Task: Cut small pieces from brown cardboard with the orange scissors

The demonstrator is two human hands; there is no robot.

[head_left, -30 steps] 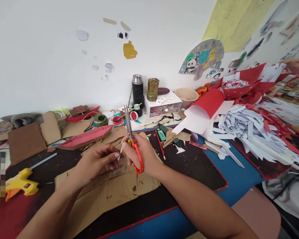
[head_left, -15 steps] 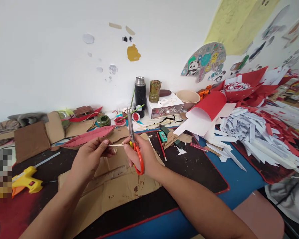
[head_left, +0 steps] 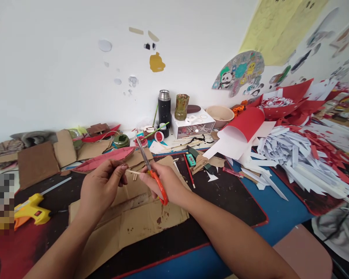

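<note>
My left hand [head_left: 101, 186] pinches a thin pale wooden stick [head_left: 133, 172] that points right toward the scissors. Orange-handled scissors [head_left: 151, 170] are gripped in my right hand [head_left: 167, 186], the blades tilted up and to the left, meeting the stick's free end. Both hands hover over a flat stained piece of brown cardboard [head_left: 133, 224] lying on a dark mat [head_left: 227, 197]. A short cut bit of stick [head_left: 135, 177] lies on the cardboard just below the hands.
A yellow glue gun [head_left: 31, 209] lies at the left. A red paper boat [head_left: 104, 159], a red pencil [head_left: 189, 170], a black flask [head_left: 164, 106] and a white box [head_left: 196, 124] sit behind. Cut white and red paper strips [head_left: 293, 155] pile up at the right.
The scissors have tipped from nearly upright to leaning left onto the stick. My left hand has turned the stick level and lifted slightly. A person's hand at far right has left view.
</note>
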